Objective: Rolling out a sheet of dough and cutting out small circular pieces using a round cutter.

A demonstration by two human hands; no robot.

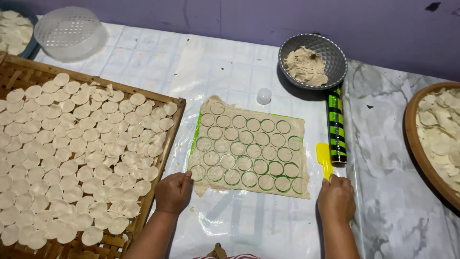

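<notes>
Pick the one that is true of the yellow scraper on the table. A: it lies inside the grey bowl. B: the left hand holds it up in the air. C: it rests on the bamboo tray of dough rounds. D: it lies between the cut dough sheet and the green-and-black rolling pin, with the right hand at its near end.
D: the yellow scraper lies flat between the dough sheet and the rolling pin, its near end at the right hand.

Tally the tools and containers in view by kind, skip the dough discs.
Woven trays: 2 (rectangular bamboo tray, round tray)
Bowls: 2 (grey bowl, clear bowl)
Rolling pin: 1
Yellow scraper: 1
White ball: 1
Green mat: 1
Total: 8
</notes>
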